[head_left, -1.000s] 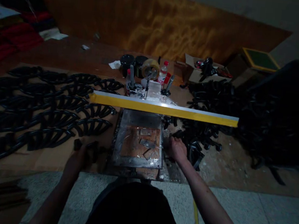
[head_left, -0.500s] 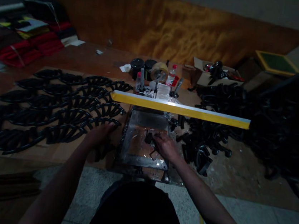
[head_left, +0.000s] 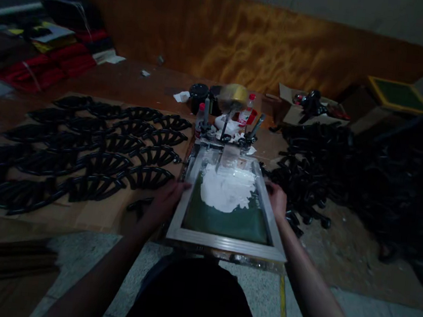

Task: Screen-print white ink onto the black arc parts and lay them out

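Observation:
A screen printing frame [head_left: 227, 242] with metal edges and green mesh lies low over the bench in front of me. White ink [head_left: 226, 188] covers the upper part of its mesh in a thick patch. A flat pale blade [head_left: 230, 156] stands at the far end of the ink. My left hand [head_left: 169, 198] is closed at the frame's left edge, its fingertips touching the metal. At the right edge my right hand [head_left: 277, 201] is closed with curled fingers; its fingertips are partly hidden and dim. The plate beneath the frame is covered.
Rows of black curved ribbed parts [head_left: 95, 188] lie on cardboard at left. Loose black parts [head_left: 302, 169] are heaped at right. Behind the frame stand clamps, a tape roll [head_left: 233, 95], a red-capped bottle [head_left: 247, 109] and dark jars [head_left: 198, 97]. An open box [head_left: 297, 109] sits farther back.
The raised frame has swung down flat over the plate. My right hand has left the small black part on the plate and moved to the frame's right edge; my left hand has moved to its left edge.

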{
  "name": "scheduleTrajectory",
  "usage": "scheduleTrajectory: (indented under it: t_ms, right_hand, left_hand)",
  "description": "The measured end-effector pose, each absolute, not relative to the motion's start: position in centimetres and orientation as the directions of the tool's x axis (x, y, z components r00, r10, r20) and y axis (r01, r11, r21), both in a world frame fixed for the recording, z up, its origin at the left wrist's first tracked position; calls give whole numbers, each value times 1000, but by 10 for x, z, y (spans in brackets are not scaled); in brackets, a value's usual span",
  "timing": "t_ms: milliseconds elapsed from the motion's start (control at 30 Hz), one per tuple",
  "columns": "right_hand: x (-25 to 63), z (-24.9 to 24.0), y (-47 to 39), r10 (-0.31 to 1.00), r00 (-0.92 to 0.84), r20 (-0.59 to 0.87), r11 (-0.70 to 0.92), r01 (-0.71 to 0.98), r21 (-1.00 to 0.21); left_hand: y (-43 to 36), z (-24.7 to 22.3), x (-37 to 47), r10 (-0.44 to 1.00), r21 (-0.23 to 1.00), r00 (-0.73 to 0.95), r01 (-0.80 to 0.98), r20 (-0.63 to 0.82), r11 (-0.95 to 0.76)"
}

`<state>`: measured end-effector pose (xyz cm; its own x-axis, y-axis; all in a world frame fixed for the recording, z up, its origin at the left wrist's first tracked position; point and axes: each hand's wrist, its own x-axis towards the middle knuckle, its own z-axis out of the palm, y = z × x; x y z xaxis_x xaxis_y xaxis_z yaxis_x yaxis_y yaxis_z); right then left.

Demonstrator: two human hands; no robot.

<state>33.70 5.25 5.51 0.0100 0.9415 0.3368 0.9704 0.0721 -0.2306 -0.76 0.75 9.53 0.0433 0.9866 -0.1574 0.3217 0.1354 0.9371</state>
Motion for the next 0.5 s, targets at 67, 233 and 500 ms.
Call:
scheduleTrajectory:
  t_ms: [67, 233, 500]
  right_hand:
    - [330, 70, 69, 919, 46, 391, 66, 962, -267]
    - [255, 100, 98, 953, -273, 133, 292, 944, -154]
    - [227, 81, 41, 827, -536, -171, 529, 844, -88]
  left_hand:
    - [-3, 65, -7, 970, 927, 56, 312, -235, 206]
    - [-3, 14, 0, 939, 901, 92, 327, -331, 285]
    - [-1, 12, 1, 940, 889, 72, 355, -333, 288]
